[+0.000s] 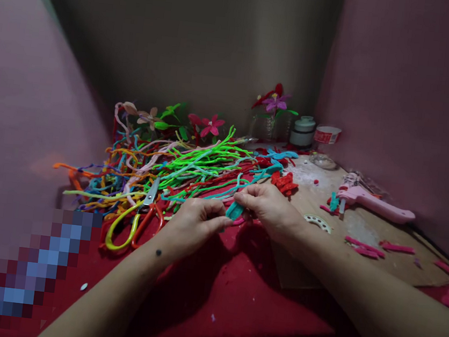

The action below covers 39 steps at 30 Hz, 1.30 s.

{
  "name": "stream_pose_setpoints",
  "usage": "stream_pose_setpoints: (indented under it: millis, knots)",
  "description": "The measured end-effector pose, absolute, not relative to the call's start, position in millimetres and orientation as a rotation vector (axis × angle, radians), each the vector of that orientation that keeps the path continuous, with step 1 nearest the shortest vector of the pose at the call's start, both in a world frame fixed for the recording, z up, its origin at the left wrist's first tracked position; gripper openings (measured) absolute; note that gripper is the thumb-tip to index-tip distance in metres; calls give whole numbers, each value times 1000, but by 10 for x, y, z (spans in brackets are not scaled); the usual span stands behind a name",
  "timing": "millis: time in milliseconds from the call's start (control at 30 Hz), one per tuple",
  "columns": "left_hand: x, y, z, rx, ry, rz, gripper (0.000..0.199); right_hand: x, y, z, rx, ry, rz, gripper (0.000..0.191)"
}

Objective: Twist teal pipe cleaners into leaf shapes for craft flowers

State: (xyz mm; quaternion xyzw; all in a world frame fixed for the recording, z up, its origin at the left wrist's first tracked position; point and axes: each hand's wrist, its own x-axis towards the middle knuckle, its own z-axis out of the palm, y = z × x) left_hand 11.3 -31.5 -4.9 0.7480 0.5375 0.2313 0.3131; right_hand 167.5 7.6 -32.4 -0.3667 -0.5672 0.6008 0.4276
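Note:
A small teal fuzzy piece (234, 211) is pinched between my two hands over the red cloth (244, 279). My left hand (198, 222) grips its left end with thumb and forefinger. At its right end, the fingers of my right hand (263, 205) are closed on it. Scissors (137, 221) with yellow and orange handles lie just left of my left hand. Behind both hands spreads a pile of fuzzy stems (201, 160) in green, orange, pink, blue and other colours.
Cardboard (320, 255) on the right bears a pink glue gun (374, 202), pink pieces (365, 247) and a white perforated part (317, 223). Red fuzzy shapes (283, 183) lie beyond my right hand. Fuzzy flowers (275, 101), a lidded jar (303, 131) and a tape roll (327, 135) stand at the back.

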Motion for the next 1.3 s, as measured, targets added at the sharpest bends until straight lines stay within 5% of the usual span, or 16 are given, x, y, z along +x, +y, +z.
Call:
stream_pose_setpoints:
  millis: [1300]
  knots:
    - [60,-261,19,1754,1286,789,16,1666,16,-362,-644,-1156,1825,22]
